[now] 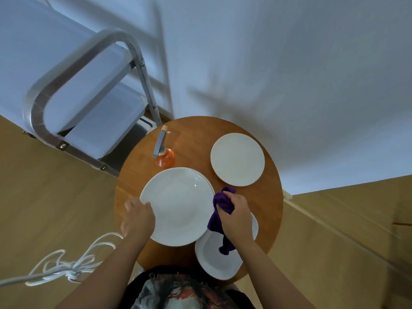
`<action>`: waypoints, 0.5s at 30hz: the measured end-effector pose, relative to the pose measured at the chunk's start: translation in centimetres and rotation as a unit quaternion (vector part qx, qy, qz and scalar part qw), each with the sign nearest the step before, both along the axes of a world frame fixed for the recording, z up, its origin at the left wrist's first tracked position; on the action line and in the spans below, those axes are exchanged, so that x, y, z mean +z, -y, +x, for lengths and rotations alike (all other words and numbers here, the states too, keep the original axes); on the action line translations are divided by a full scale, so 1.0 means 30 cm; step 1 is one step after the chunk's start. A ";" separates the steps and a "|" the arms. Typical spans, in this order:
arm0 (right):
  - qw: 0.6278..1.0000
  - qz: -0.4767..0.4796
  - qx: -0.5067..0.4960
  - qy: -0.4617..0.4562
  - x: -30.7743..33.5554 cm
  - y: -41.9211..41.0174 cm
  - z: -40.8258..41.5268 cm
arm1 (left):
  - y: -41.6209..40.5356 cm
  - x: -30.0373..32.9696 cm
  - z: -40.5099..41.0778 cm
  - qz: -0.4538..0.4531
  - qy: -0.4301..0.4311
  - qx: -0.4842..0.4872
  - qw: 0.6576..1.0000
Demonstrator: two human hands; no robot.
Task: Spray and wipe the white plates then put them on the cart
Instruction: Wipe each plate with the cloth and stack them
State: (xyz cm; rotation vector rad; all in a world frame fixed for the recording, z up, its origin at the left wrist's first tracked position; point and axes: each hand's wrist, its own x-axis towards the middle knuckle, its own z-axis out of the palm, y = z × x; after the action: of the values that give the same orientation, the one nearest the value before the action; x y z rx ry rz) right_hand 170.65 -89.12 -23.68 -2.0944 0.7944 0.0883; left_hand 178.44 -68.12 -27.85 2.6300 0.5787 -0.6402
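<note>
A large white plate (178, 204) hangs over the round wooden table (267, 197), with a second plate's rim showing just under its far right edge. My left hand (138, 217) grips its left rim, thumb on top. My right hand (234, 210) clutches a purple cloth (219, 219) at the plate's right edge; the cloth trails down over another white plate (214, 262) at the table's near edge. A third plate (237, 159) lies flat at the far right. An orange spray bottle (163, 152) with a grey trigger stands at the far left of the table.
The metal cart (84, 103) with white shelves and a tubular handle stands to the left behind the table. A coiled white cable (73, 264) lies on the wooden floor at the near left. A white wall rises beyond the table.
</note>
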 end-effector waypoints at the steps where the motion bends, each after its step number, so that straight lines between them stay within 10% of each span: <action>1: 1.000 0.004 0.001 0.001 0.000 0.010 0.001 | 0.014 -0.003 0.007 0.017 -0.009 -0.011 1.000; 7: 0.999 0.035 -0.032 0.012 0.004 0.078 0.034 | 0.120 0.020 0.058 0.131 -0.041 -0.119 0.983; 15: 0.993 0.079 -0.083 0.011 -0.038 0.169 0.131 | 0.513 0.037 0.233 -0.102 0.084 -0.270 0.954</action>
State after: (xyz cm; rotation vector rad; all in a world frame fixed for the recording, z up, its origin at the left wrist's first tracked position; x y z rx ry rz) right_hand 174.58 -94.20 -24.82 -1.8696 0.9152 0.0359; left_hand 185.43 -83.51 -26.73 2.6042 -0.2627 -0.5777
